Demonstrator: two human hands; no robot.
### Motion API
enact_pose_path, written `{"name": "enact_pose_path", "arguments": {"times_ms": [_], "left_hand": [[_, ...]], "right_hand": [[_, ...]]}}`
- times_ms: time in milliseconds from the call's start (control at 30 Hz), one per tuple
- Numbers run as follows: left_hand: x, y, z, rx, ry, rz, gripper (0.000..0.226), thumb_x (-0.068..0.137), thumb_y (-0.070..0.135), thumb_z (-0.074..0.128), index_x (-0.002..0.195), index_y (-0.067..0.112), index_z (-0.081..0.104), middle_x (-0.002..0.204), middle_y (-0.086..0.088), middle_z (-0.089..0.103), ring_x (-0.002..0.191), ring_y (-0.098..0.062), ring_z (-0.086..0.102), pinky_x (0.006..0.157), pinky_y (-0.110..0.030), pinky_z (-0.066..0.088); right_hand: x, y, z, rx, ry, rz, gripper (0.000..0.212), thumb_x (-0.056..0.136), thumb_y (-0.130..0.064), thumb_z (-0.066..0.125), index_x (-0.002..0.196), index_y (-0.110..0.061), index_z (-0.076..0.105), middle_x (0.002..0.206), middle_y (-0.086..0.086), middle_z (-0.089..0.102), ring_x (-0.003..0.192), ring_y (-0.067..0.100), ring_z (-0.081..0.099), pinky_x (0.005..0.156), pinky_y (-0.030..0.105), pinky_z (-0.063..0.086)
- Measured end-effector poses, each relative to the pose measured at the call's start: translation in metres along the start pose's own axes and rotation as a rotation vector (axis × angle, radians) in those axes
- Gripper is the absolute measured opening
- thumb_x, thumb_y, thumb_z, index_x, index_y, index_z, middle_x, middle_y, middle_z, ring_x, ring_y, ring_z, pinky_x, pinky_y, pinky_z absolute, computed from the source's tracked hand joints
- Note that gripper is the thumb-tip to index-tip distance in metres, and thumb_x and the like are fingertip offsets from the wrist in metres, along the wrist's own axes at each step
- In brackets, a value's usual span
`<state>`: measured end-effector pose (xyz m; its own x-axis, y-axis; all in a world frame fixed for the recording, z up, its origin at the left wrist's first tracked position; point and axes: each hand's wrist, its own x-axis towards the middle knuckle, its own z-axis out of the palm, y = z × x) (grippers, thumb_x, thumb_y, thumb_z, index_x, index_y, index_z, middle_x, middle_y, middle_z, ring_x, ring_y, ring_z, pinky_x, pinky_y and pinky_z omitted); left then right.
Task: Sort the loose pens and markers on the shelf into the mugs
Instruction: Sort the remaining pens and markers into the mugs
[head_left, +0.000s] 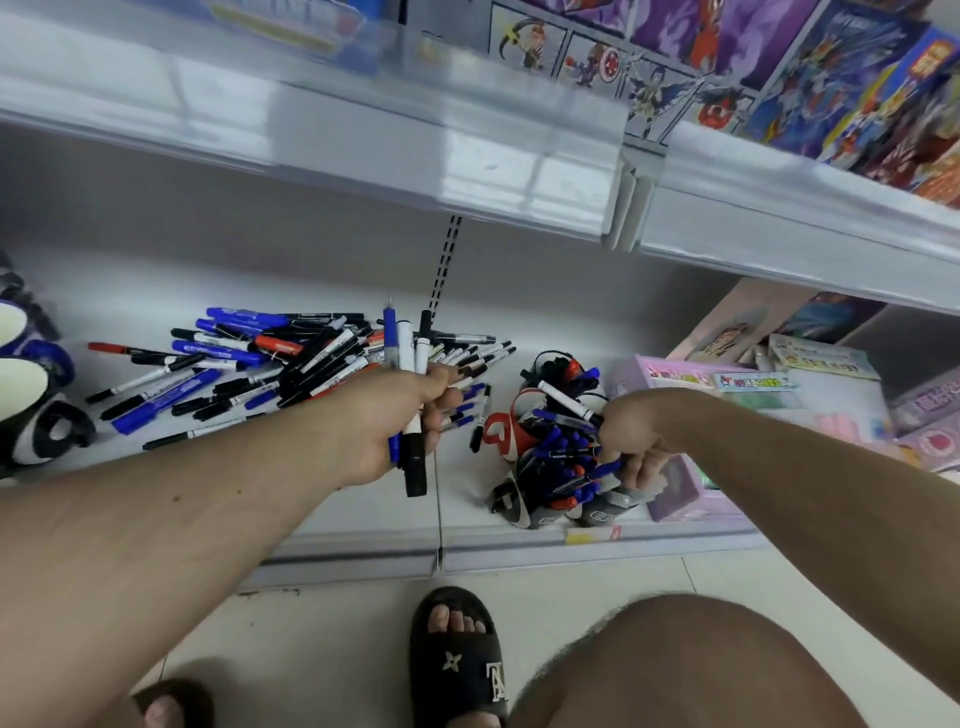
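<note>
A heap of loose pens and markers (249, 358) in blue, black, red and white lies on the white shelf (332, 525). My left hand (400, 421) grips a bunch of markers (410, 343), their ends sticking out above and below the fist. To the right stand several mugs crammed with markers: a red-handled mug (501, 434), a black-handled mug (511, 501) and one further back (558, 366). My right hand (631, 441) pinches a white marker with a black cap (566, 400) and a blue pen over the front mugs.
Two empty mugs with black and blue handles (36, 410) stand at the shelf's left end. Pastel boxes (743, 395) crowd the right side. An upper shelf edge (363, 150) overhangs. My knee and sandalled feet are on the tiled floor below.
</note>
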<state>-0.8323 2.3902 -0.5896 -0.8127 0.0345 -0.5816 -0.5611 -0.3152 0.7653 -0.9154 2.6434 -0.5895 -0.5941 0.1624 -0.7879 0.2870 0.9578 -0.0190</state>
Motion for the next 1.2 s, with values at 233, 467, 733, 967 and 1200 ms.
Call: {"name": "enact_pose_path", "arguments": {"times_ms": [233, 467, 733, 967, 1200], "left_hand": [[-0.001, 0.003, -0.006, -0.010, -0.013, -0.010, 0.013, 0.099, 0.018, 0.057, 0.102, 0.016, 0.069, 0.067, 0.003, 0.068, 0.051, -0.007, 0.049, 0.047, -0.022, 0.046], [0.001, 0.002, -0.015, 0.001, -0.012, -0.030, 0.015, 0.099, 0.017, 0.056, 0.106, 0.015, 0.070, 0.069, 0.002, 0.069, 0.052, -0.007, 0.050, 0.046, -0.022, 0.046], [-0.002, 0.003, -0.014, 0.007, -0.020, -0.029, 0.016, 0.099, 0.017, 0.057, 0.110, 0.013, 0.068, 0.063, 0.003, 0.068, 0.051, -0.008, 0.048, 0.047, -0.021, 0.046], [-0.006, 0.005, -0.016, -0.003, -0.040, -0.039, 0.015, 0.098, 0.016, 0.058, 0.107, 0.014, 0.071, 0.064, 0.003, 0.070, 0.048, -0.007, 0.050, 0.052, -0.024, 0.047], [-0.010, 0.010, -0.021, 0.006, -0.098, -0.034, 0.018, 0.098, 0.018, 0.058, 0.111, 0.014, 0.071, 0.072, 0.001, 0.072, 0.053, -0.010, 0.053, 0.052, -0.026, 0.050]], "right_hand": [[0.032, -0.029, 0.025, -0.328, 0.049, -0.019, 0.020, 0.098, -0.007, 0.042, 0.107, 0.003, 0.058, 0.071, 0.012, 0.057, 0.061, 0.022, 0.055, 0.060, 0.031, 0.051], [0.048, -0.018, 0.037, -0.504, 0.340, -0.283, 0.025, 0.095, -0.013, 0.052, 0.120, -0.014, 0.053, 0.085, 0.002, 0.056, 0.075, 0.019, 0.058, 0.058, 0.030, 0.045], [0.055, -0.010, 0.058, -0.596, 0.597, -0.410, 0.039, 0.099, -0.049, 0.041, 0.123, -0.018, 0.043, 0.099, 0.007, 0.067, 0.084, 0.031, 0.064, 0.064, 0.034, 0.046], [0.046, -0.005, 0.061, -0.384, 0.761, -0.372, 0.027, 0.100, -0.041, 0.043, 0.116, -0.020, 0.047, 0.091, 0.002, 0.062, 0.084, 0.028, 0.065, 0.063, 0.032, 0.045], [0.042, -0.003, 0.068, 0.092, 0.512, -0.350, 0.025, 0.100, -0.036, 0.049, 0.109, -0.014, 0.055, 0.084, 0.004, 0.061, 0.075, 0.022, 0.060, 0.059, 0.029, 0.043]]}}
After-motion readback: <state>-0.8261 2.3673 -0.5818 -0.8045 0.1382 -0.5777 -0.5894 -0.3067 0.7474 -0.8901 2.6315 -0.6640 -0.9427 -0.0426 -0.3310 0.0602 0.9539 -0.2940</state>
